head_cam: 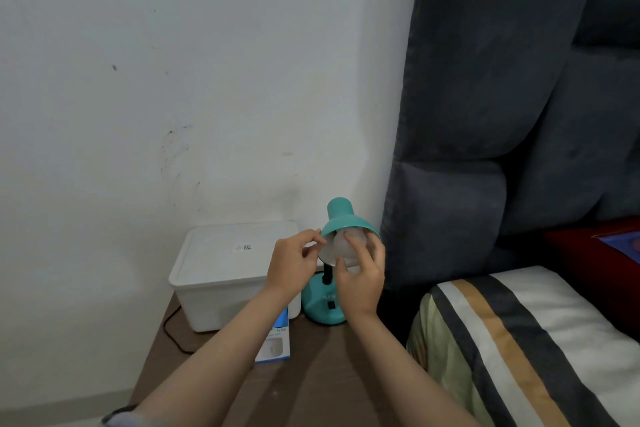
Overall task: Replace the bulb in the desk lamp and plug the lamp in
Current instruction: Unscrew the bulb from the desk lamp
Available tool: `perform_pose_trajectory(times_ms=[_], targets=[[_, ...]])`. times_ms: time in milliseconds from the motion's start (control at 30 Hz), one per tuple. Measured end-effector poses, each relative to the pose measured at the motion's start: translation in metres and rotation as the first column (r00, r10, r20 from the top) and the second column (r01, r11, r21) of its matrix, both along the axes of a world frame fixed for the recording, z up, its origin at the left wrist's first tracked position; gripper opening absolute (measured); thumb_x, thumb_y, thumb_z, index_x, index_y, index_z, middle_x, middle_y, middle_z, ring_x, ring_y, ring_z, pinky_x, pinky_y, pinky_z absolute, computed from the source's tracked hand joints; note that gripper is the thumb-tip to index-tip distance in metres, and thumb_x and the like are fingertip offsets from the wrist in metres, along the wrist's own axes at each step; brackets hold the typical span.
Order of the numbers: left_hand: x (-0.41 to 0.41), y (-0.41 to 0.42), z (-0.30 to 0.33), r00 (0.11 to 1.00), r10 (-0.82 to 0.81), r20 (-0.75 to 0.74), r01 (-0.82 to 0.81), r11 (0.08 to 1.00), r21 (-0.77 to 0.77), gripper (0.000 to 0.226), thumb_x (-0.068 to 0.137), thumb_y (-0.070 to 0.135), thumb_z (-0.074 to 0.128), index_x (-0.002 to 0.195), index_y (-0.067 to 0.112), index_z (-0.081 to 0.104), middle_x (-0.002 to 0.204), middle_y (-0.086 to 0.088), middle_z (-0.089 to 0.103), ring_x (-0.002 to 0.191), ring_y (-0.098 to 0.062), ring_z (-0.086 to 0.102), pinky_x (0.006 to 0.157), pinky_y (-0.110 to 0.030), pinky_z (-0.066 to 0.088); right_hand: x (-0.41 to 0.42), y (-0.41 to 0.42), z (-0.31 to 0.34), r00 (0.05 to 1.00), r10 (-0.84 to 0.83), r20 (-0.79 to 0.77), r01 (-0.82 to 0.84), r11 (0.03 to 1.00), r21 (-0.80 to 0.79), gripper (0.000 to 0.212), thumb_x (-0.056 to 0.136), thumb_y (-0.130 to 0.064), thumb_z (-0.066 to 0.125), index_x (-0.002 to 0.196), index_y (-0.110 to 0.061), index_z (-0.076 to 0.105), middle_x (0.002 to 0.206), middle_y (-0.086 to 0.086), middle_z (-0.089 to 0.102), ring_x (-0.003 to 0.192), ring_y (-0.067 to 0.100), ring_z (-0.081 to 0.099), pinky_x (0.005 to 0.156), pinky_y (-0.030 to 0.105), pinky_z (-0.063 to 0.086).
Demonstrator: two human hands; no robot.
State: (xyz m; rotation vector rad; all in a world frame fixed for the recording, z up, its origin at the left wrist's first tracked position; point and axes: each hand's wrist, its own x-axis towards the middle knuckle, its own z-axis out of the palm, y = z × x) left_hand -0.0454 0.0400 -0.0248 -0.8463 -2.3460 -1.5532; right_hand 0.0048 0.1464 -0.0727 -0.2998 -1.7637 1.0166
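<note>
Both hands up at the lamp shade, bulb in the right hand's grasp.

The teal lamp (327, 308) stands on the brown bedside table (311, 374), wedged between a white lidded box (225, 274) and the dark padded headboard (485, 114). Its shade (341, 218) tips toward the camera, and the white bulb (346, 246) sits in the shade's mouth. The right hand (362, 282) has its fingers spread around the bulb, touching the glass. The left hand (292, 262) pinches the shade's near rim between thumb and fingertips. A blue bulb carton (275, 343) lies flat on the table beside the box, partly under the left forearm. A black cord (173, 333) trails off the table's left edge. A striped pillow (519, 340) lies at the right.
</note>
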Motion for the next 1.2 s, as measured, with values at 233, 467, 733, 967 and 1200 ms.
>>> perform_pose_trajectory(times_ms=[233,467,733,967,1200], targets=[[-0.0016,0.0003,-0.0010,1.000,0.016,-0.010,-0.016,1.000,0.004,0.022,0.083,-0.002,0.057,0.083,0.016,0.069,0.078,-0.004,0.072,0.054,-0.027,0.062,0.049,-0.008,0.040,0.0003,-0.0065,0.0048,1.000,-0.003,-0.008,0.002,0.988,-0.157,0.044,0.078,-0.017,0.075,0.120,-0.013,0.058,0.115,0.004,0.055,0.098,0.021,0.060,0.082,0.037,0.056],[0.0002,0.0006,-0.0008,1.000,0.013,-0.004,-0.013,1.000,0.003,0.023,0.083,-0.003,0.056,0.084,0.016,0.068,0.076,0.000,0.070,0.048,-0.013,0.059,0.047,-0.008,0.039,0.0006,-0.0019,-0.0010,1.000,-0.007,-0.002,0.007,1.000,0.017,0.035,0.074,0.003,0.070,0.104,-0.016,0.069,0.128,0.011,0.050,0.118,0.016,0.046,0.096,0.037,0.047],[-0.0026,0.0013,-0.0042,1.000,0.030,0.007,-0.030,0.999,0.012,0.025,0.082,-0.003,0.055,0.083,0.018,0.068,0.079,-0.005,0.072,0.062,-0.032,0.065,0.057,-0.029,0.050,-0.0010,-0.0070,0.0043,1.000,-0.005,0.017,0.008,0.987,-0.160,0.047,0.078,-0.011,0.074,0.123,-0.011,0.059,0.119,0.008,0.053,0.104,0.022,0.058,0.088,0.034,0.053],[-0.0020,0.0022,-0.0035,0.999,0.045,0.001,-0.045,0.999,0.016,0.025,0.082,-0.002,0.056,0.081,0.020,0.068,0.088,-0.005,0.073,0.065,-0.030,0.067,0.062,-0.037,0.055,0.0000,0.0010,-0.0025,1.000,0.020,0.009,-0.020,1.000,0.010,0.041,0.072,0.006,0.070,0.105,-0.020,0.071,0.128,0.007,0.044,0.120,0.018,0.041,0.100,0.027,0.041],[-0.0011,0.0015,-0.0029,0.999,0.050,0.008,-0.050,0.998,0.024,0.044,0.081,-0.002,0.056,0.072,0.040,0.059,0.081,-0.002,0.070,0.073,-0.037,0.066,0.067,-0.046,0.057,-0.0002,-0.0055,0.0030,1.000,0.021,0.021,-0.015,0.975,-0.221,0.046,0.079,-0.017,0.074,0.123,-0.016,0.058,0.118,0.007,0.051,0.088,0.012,0.059,0.073,0.007,0.047]])
